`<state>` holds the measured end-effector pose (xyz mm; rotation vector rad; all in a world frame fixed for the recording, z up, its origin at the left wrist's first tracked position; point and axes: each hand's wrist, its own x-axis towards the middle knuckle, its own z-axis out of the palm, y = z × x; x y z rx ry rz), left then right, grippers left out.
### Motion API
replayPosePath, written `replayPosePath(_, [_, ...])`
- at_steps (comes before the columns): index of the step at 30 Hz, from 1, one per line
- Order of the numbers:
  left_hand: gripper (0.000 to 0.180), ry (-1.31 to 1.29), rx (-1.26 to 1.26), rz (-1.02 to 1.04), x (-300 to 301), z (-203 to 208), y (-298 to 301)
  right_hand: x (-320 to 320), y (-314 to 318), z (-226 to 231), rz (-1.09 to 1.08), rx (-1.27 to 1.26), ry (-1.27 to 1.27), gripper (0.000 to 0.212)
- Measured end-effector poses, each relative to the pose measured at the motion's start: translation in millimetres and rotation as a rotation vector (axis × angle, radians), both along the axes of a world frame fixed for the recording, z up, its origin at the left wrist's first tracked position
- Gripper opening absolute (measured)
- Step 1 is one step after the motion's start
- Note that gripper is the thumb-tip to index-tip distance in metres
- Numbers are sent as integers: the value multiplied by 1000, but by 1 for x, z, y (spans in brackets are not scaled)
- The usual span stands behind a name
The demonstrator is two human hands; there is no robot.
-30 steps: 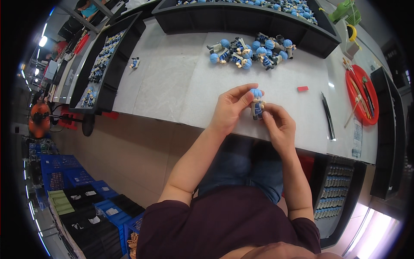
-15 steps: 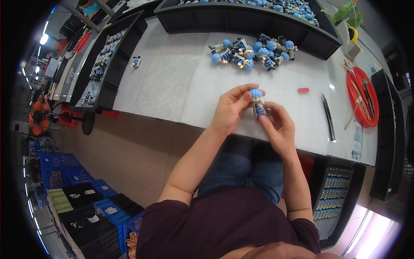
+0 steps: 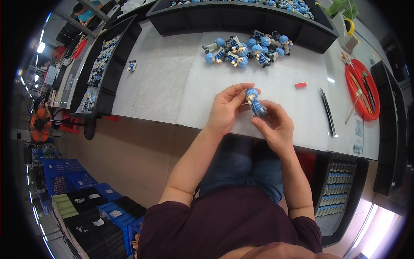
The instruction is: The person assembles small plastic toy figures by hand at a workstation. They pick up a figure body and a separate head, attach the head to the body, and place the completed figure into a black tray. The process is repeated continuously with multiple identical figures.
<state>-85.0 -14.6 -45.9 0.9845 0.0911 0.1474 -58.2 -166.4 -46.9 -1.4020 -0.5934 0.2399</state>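
Both forearms bare, rising from the lower edge and converging above the near edge of the worktop. Left hand (image 3: 226,110) raised, palm turned inward, fingers curled, thumb and fingertips pinched together at the top. Right hand (image 3: 276,125) just beside it, slightly lower, fingers bent and closed in a pinch, thumb pressed forward. Wrists close together, hands nearly touching at the fingertips. Elbows bent, upper arms in dark maroon sleeves.
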Motion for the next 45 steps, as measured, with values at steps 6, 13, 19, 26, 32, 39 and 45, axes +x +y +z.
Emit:
replayPosePath(6, [26, 48, 20, 16, 0, 4, -3, 0, -2, -2, -19, 19, 22, 40])
replayPosePath(13, [29, 14, 122, 17, -1, 7, -6, 2, -6, -2, -47, 40, 7, 37])
replayPosePath(19, [30, 35, 129, 13, 0, 8, -6, 3, -8, -2, -37, 82, 15, 36])
replayPosePath(26, [30, 46, 124, 27, 1, 8, -8, 5, -7, -4, -58, 83, -18, 35])
replayPosePath(32, [32, 48, 83, 43, 2, 7, -8, 5, -7, -2, -75, 66, -25, 36])
replayPosePath(39, [32, 27, 142, 73, 0, -1, -5, 7, -8, -1, -66, 43, -132, 45])
replayPosePath(45, [39, -114, 9, 34, 1, 0, -5, 7, -5, -3, -93, 73, 57, 47])
